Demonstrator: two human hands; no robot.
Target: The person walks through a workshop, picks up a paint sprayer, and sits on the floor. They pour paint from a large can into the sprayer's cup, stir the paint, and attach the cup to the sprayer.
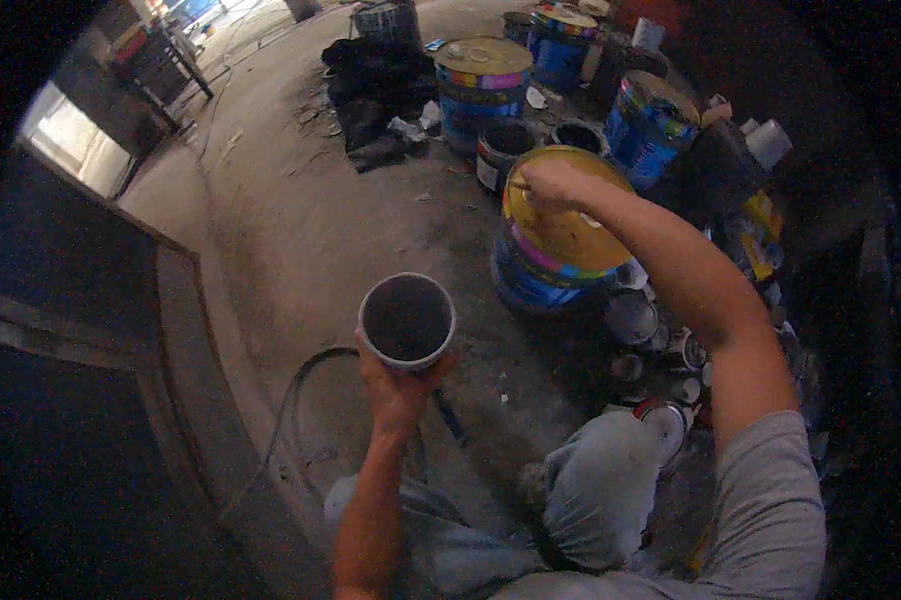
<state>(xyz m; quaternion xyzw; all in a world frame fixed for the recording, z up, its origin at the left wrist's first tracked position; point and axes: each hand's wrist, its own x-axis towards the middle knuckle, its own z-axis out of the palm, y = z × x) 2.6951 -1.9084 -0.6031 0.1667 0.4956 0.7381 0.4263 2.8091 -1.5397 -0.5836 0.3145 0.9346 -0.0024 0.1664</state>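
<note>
The person's left hand (396, 388) holds up a round, pale-rimmed cup with a dark grey inside (409, 318), its mouth turned toward the camera; that grip is clamped around the lower side of the cup, above the grey concrete floor (306, 230). The right arm reaches forward, and the right hand (551, 187), fingers curled, is at the left part of the yellow round top (551, 235) of a large blue drum with a multicoloured band (536, 268); whether this grip is clamped on anything, I cannot tell. The drum stands on the floor ahead and to the right of the cup, well apart from it. Just behind the drum is a small dark open bucket with a pale label (501, 155); beyond it stands another blue drum with a dull yellow lid (481, 95), with a crumpled black sheet (371, 90) to its left. Small round cans (631, 318) crowd the floor to the right, near the person's pale blue trouser knee (611, 485). A thin dark hose (291, 390) curves over the floor left of the left hand.
</note>
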